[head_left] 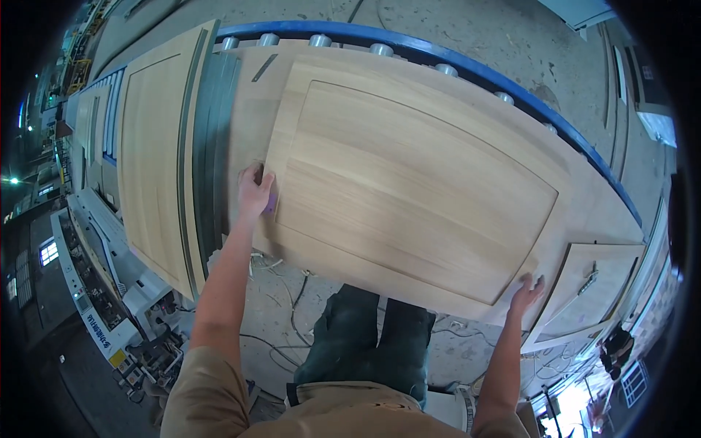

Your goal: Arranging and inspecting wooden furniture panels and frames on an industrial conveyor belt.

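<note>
A pale wooden door panel [409, 175] with a recessed centre lies flat before me on a larger board [248, 109]. At its left edge is my left hand [255, 190], its fingers curled and thumb bent. A small purple piece [272, 203] shows under that hand against the panel edge; its kind is mostly hidden. My right hand [527, 293] is at the panel's near right corner, fingers apart and holding nothing. Whether it touches the wood I cannot tell.
A blue-railed roller conveyor [320, 41] runs along the far side. Upright panels [157, 153] stand on the left. An air gun-like tool with a hose [588, 281] lies on a smaller board [562, 299] at right. Cables [296, 306] trail on the floor.
</note>
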`<control>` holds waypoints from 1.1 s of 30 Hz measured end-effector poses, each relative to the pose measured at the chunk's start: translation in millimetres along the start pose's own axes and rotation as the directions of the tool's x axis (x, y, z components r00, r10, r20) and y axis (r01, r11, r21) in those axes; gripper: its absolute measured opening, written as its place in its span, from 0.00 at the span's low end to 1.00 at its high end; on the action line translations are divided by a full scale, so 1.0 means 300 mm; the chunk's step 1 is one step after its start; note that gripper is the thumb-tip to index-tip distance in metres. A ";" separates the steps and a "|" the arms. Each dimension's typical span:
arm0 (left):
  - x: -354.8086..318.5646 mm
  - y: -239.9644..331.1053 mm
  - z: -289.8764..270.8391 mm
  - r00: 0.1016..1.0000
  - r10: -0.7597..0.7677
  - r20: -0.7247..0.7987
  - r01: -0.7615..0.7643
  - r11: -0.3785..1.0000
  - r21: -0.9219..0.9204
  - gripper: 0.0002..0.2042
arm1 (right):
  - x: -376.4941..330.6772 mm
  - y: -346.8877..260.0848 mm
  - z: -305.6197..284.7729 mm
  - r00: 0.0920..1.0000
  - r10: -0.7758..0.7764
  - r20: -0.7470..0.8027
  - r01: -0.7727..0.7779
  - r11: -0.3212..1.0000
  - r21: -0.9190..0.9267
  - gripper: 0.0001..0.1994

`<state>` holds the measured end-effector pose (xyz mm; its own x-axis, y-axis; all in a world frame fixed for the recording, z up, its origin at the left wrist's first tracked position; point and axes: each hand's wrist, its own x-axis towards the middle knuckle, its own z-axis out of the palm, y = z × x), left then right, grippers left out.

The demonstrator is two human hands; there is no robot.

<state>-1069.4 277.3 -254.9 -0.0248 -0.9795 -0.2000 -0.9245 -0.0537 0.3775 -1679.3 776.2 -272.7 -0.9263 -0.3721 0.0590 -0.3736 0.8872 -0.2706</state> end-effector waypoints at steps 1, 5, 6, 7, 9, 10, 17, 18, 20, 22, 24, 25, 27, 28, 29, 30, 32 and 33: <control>0.014 -0.064 -0.038 0.994 -0.073 0.087 0.084 0.987 -0.138 0.28 | -0.056 -0.010 0.028 0.989 0.099 0.110 -0.108 0.991 0.084 0.27; -0.026 0.053 0.075 0.963 -0.233 0.137 0.260 0.936 -0.238 0.23 | 0.005 0.117 -0.042 0.944 0.164 0.288 -0.237 0.941 0.242 0.24; -0.027 0.025 0.027 0.962 -0.243 0.127 0.265 0.942 -0.206 0.23 | -0.043 0.062 -0.016 0.933 0.170 0.319 -0.254 0.935 0.247 0.24; -0.022 -0.002 -0.018 0.958 -0.260 0.119 0.282 0.923 -0.262 0.22 | -0.085 0.005 0.007 0.891 0.266 0.369 -0.398 0.849 0.348 0.23; -0.015 -0.008 -0.059 0.953 -0.278 0.119 0.302 0.896 -0.326 0.22 | -0.112 -0.057 0.025 0.837 0.351 0.420 -0.523 0.739 0.425 0.21; -0.014 0.002 -0.062 0.954 -0.278 0.114 0.300 0.896 -0.326 0.21 | -0.114 -0.063 0.028 0.846 0.349 0.404 -0.517 0.726 0.455 0.21; -0.028 0.025 0.150 0.972 -0.169 0.162 0.209 0.938 -0.278 0.30 | 0.007 0.190 -0.062 0.899 0.294 0.324 -0.429 0.735 0.525 0.22; 0.024 -0.111 0.087 0.981 -0.142 0.131 0.167 0.964 -0.205 0.29 | -0.052 0.116 0.019 0.844 0.314 0.434 -0.518 0.688 0.508 0.21; 0.082 -0.219 0.068 0.981 -0.129 0.145 0.138 0.989 -0.060 0.27 | -0.061 0.055 0.044 0.803 0.292 0.520 -0.556 0.683 0.474 0.19; 0.015 -0.117 0.225 0.973 -0.163 0.163 0.178 0.980 -0.084 0.24 | 0.007 0.126 -0.066 0.831 0.315 0.458 -0.513 0.753 0.412 0.17; 0.085 -0.235 0.091 0.970 -0.167 0.178 0.160 0.986 0.056 0.23 | -0.073 -0.061 0.001 0.796 0.375 0.475 -0.591 0.652 0.475 0.17; 0.077 -0.227 0.105 0.973 -0.181 0.143 0.178 0.984 0.029 0.23 | -0.067 -0.092 -0.011 0.808 0.391 0.441 -0.582 0.649 0.490 0.17; 0.046 -0.201 0.137 0.976 -0.189 0.109 0.191 0.982 -0.006 0.22 | -0.053 -0.109 -0.024 0.752 0.476 0.456 -0.660 0.532 0.531 0.17; 0.031 -0.199 0.139 0.974 -0.214 0.080 0.223 0.966 -0.130 0.21 | -0.041 -0.105 -0.024 0.753 0.474 0.456 -0.658 0.526 0.539 0.17; 0.036 -0.210 0.108 0.969 -0.245 0.039 0.247 0.937 -0.246 0.21 | -0.042 -0.096 0.002 0.786 0.462 0.411 -0.618 0.584 0.526 0.18; 0.040 -0.216 0.076 0.967 -0.253 0.007 0.247 0.940 -0.237 0.21 | -0.045 -0.092 0.047 0.817 0.436 0.376 -0.576 0.640 0.509 0.18; -0.005 -0.208 0.040 0.947 -0.250 0.201 0.249 0.968 0.029 0.19 | -0.063 0.018 0.102 0.787 0.419 0.453 -0.613 0.615 0.497 0.18; -0.067 -0.203 0.021 0.853 -0.419 0.311 0.436 0.900 0.016 0.17 | -0.102 0.079 0.111 0.788 0.301 0.537 -0.600 0.570 0.561 0.14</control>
<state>-1015.1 301.4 -279.7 0.2475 -0.7526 -0.6101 -0.8488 -0.4721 0.2380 -1658.3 799.5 -313.0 -0.8163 -0.1730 -0.5511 0.3702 0.5758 -0.7290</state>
